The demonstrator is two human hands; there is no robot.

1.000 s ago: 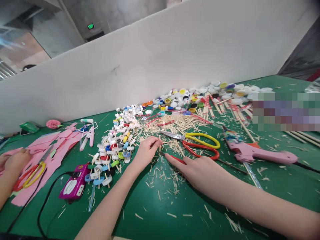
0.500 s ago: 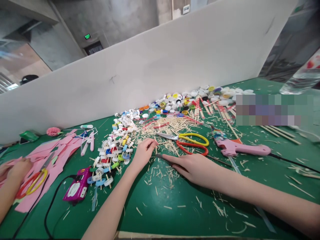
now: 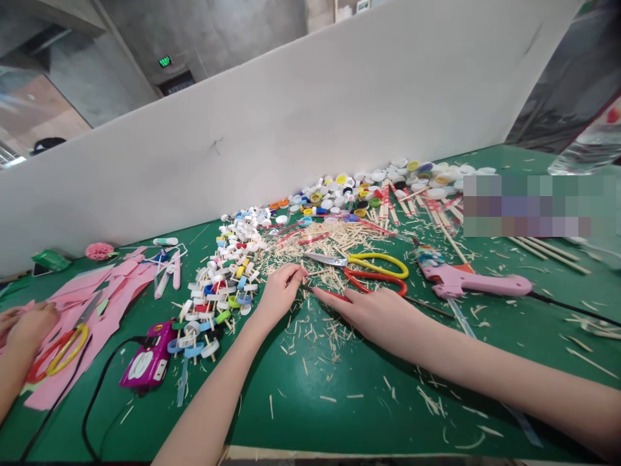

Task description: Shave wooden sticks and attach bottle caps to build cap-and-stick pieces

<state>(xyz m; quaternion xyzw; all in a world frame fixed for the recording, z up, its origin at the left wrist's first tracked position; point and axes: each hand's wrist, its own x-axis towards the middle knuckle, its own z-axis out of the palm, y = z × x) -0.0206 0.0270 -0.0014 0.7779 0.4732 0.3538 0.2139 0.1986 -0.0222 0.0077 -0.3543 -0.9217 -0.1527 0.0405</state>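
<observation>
Scissors (image 3: 358, 259): this pair with yellow and red handles lies on the green table (image 3: 291, 414).
Left hand (image 3: 280, 292): it is near the scissors' blade tips; thumb and forefinger pinch a small wooden stick (image 3: 304, 274).
Wooden stick: it stands just beside the scissors' tips.
Right hand (image 3: 382, 318): before the scissors' handles, it holds a thin red tool (image 3: 334, 295), forefinger stretched along; other fingers, I cannot tell.
Glue gun (image 3: 485, 283): right of the scissors.
</observation>
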